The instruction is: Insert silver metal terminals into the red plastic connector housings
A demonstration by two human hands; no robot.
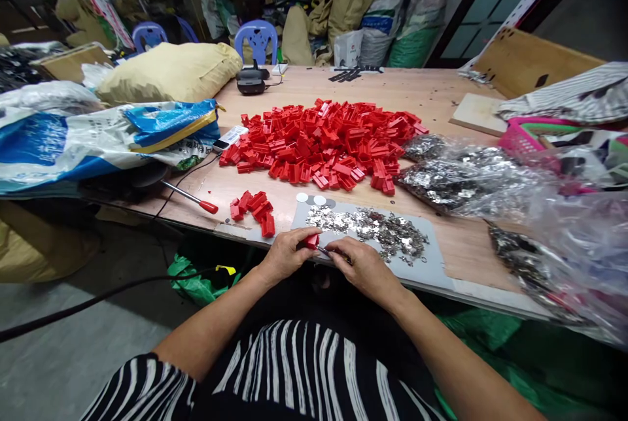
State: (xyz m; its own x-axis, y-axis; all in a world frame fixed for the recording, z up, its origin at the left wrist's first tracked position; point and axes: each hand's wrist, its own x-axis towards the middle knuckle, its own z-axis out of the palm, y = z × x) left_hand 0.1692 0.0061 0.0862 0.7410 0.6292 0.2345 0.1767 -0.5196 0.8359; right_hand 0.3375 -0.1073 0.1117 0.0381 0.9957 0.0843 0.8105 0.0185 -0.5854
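Observation:
My left hand (286, 252) is closed around a small red plastic piece (312, 240) at the near edge of the table. My right hand (359, 264) is pinched on a thin metal clip (324, 252) that meets the red piece. Both hands hover over a grey mat (436, 267) strewn with small silver metal clips (377, 228). A small group of red pieces (255, 208) lies just left of the mat. A big heap of red plastic pieces (324, 143) fills the middle of the wooden table (432, 91).
Clear plastic bags of metal parts (471, 179) lie at the right, beside a pink basket (520, 136). A screwdriver with a red handle (193, 200) and printed sacks (98, 140) are on the left. A yellow sack (171, 71), blue chairs (258, 35) and stacked bags stand beyond.

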